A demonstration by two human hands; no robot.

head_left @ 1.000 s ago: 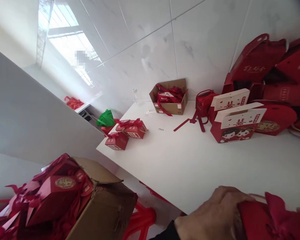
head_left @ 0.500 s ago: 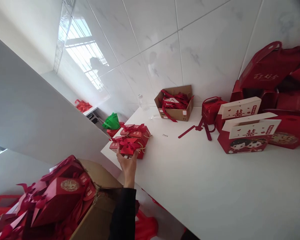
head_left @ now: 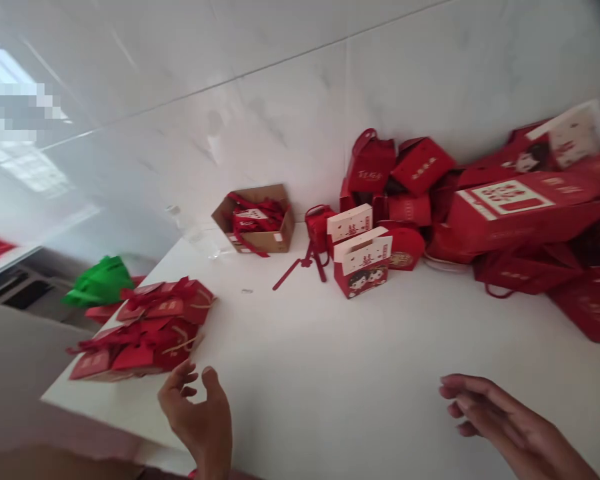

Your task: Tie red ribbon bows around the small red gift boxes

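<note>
My left hand [head_left: 197, 413] hangs over the white table [head_left: 290, 373], fingers curled but apart from the thumb, holding nothing. Just beyond it, on the table's left end, red gift boxes [head_left: 155, 340] with ribbon bows and twisted cord handles sit in rows. My right hand [head_left: 495, 413] is above the table at the lower right, fingers loosely bent and empty. Ahead between the hands stands a red and white gift box [head_left: 363, 267] with two cartoon figures on its front. A red ribbon strap [head_left: 287, 274] lies beside it.
An open cardboard box [head_left: 260, 241] full of red ribbons stands by the tiled wall. Many red gift boxes [head_left: 520, 213] are heaped along the right. Near the left edge is a green bag [head_left: 100, 280]. A clear bottle [head_left: 180, 223] stands near the wall.
My left hand has let go of the red gift box at the table's left end and drawn back. My right hand has come into view. The view has swung right.
</note>
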